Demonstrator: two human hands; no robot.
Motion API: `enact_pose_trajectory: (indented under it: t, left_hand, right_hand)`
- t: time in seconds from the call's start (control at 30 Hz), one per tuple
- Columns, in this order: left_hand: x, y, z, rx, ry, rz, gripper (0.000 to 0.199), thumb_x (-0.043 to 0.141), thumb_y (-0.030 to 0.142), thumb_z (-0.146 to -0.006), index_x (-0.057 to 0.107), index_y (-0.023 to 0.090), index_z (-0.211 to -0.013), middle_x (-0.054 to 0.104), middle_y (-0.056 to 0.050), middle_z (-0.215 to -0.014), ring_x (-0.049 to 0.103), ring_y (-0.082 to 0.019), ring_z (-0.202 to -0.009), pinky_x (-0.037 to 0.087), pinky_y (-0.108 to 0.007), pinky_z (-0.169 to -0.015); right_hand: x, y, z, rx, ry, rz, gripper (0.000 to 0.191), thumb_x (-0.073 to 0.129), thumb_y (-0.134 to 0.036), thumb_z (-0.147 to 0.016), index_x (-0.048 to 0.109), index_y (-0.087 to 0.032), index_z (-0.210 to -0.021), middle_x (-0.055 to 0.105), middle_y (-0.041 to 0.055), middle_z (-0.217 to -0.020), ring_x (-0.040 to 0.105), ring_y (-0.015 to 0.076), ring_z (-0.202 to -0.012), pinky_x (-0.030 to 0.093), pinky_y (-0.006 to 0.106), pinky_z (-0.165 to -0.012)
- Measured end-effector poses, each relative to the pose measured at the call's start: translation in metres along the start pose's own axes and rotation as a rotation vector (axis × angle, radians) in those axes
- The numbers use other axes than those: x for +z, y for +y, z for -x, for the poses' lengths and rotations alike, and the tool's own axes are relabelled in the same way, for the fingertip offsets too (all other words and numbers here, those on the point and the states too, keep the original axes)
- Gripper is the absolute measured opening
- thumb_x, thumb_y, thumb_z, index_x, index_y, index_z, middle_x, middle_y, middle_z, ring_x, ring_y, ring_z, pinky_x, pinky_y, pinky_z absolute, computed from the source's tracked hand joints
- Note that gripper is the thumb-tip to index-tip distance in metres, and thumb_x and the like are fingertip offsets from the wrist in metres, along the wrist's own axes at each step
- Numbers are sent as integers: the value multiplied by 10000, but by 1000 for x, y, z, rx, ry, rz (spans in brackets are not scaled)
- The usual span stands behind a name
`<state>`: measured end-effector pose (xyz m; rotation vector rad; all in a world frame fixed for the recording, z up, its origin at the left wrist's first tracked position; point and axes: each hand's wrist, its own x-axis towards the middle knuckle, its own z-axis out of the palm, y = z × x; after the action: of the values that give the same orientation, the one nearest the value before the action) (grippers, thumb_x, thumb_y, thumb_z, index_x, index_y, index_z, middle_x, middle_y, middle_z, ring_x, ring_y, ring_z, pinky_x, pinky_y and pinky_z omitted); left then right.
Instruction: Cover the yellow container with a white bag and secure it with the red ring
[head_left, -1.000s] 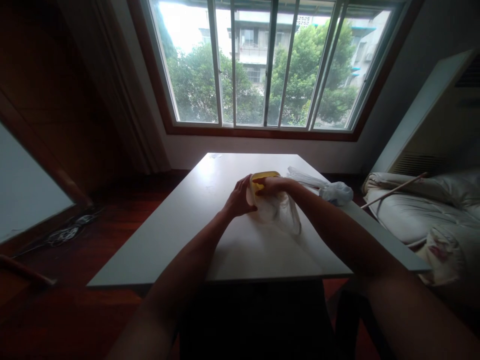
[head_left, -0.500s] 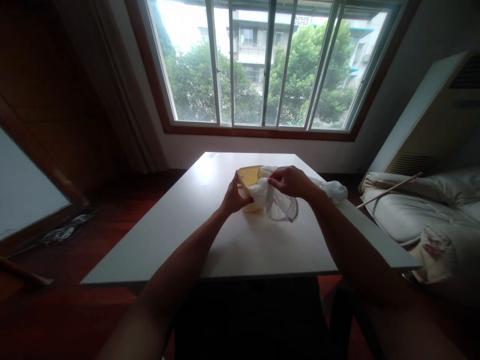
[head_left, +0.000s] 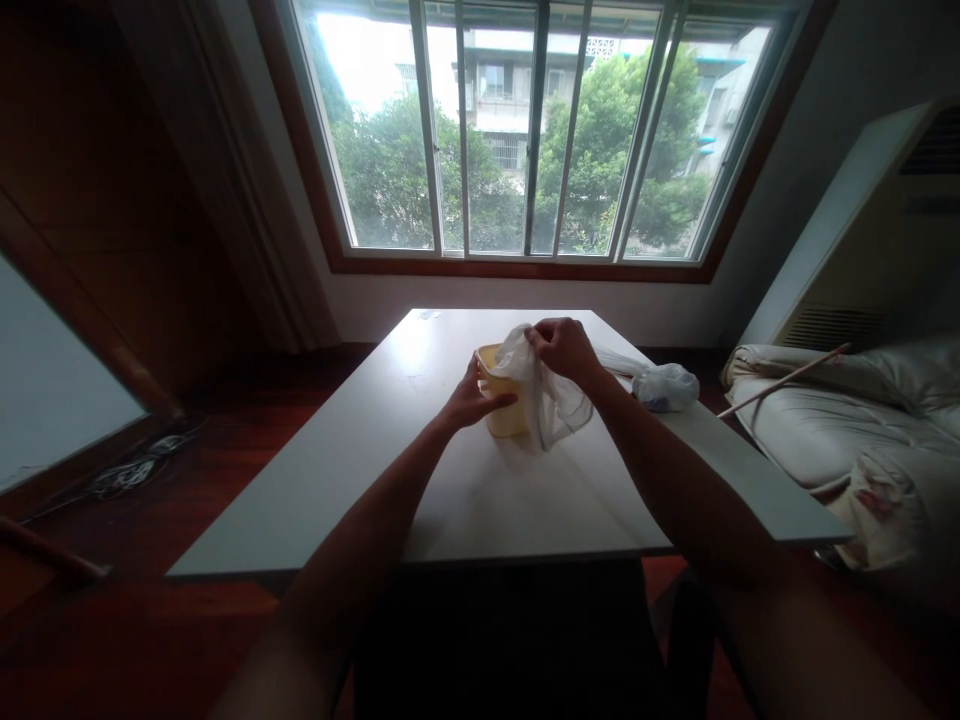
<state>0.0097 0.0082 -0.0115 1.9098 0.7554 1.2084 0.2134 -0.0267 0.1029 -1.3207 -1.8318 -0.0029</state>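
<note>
A yellow plastic bin stands upright on the white table. My left hand grips its left side, the thumb along the near wall. A thin white plastic bag hangs over the bin's right rim and down outside it. Above the rim, my right hand pinches the top of this bag between thumb and fingers. The bin's inside is mostly covered by the bag and hand.
Another bunched white plastic bag lies near the table's right edge. A cream sofa with a stick across it stands at the right. Cables lie on the floor at left, and a window is ahead.
My right hand has risen and shifted slightly left, pulling the bag up higher at the rim. The bin has tipped more upright, with my left hand still on its side.
</note>
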Motion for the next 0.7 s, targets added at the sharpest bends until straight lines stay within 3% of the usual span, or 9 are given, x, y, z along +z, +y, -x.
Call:
enact_pose_trajectory:
  t: [0.07,0.17,0.23,0.3,0.4,0.53,0.6,0.7]
  left_hand:
    - [-9,-2,-1,-32,-46,-5,1062,853,470,-685,259,269,-1542,473,-162,-1484,492,-374,-1330,460,-571,-1064]
    - [-26,-5,-3,-121,-59,-24,1090,835,508,-701,223,281,-1573,313,-169,-1609,333,-409,-1457,374,-598,-1126]
    - [-37,-2,-4,-135,-8,-20,997,774,546,-762,257,261,-1566,299,-187,-1615,349,-393,-1456,381,-580,-1120]
    - [-41,10,-3,-29,149,-79,786,656,563,-863,362,236,-1514,416,-195,-1545,476,-346,-1371,434,-554,-1069]
    - [-29,37,2,306,443,-401,477,580,493,-931,566,206,-1312,592,-150,-1361,566,-283,-1247,458,-523,-1035]
    - [1,65,8,654,286,-717,246,592,353,-936,661,213,-1127,680,-90,-1234,584,-244,-1233,397,-474,-1100]
    - [7,67,8,691,251,-776,218,574,316,-947,669,208,-1110,701,-80,-1195,617,-232,-1179,402,-453,-1076]
    - [3,60,7,634,241,-850,205,548,300,-963,692,205,-1074,734,-67,-1090,655,-224,-1039,412,-438,-1011]
  right_hand:
    - [7,0,-9,58,46,-115,358,555,-409,-900,767,-133,-818,716,69,-708,590,168,-623,399,278,-612]
    - [17,1,-20,101,13,-264,363,551,-410,-892,760,-120,-829,697,48,-678,587,156,-616,409,256,-593]
    - [22,0,-22,103,-32,-314,370,540,-409,-896,755,-117,-827,690,40,-671,592,154,-626,420,249,-598]
    - [24,-2,-22,77,-75,-347,369,522,-393,-907,758,-116,-847,711,48,-718,616,159,-672,444,249,-633]
    - [26,-4,-20,-12,-203,-437,324,498,-292,-907,770,-131,-975,764,69,-916,668,171,-800,494,262,-744]
    - [27,0,-17,-195,-387,-462,320,520,-153,-825,786,-150,-1003,771,76,-1033,692,202,-939,515,308,-879]
    - [27,5,-15,-243,-376,-445,328,536,-134,-810,786,-149,-1021,774,81,-1029,700,214,-954,525,331,-896]
    - [22,17,-9,-271,-281,-388,322,559,-154,-841,770,-159,-1084,780,83,-1015,718,217,-947,538,357,-911]
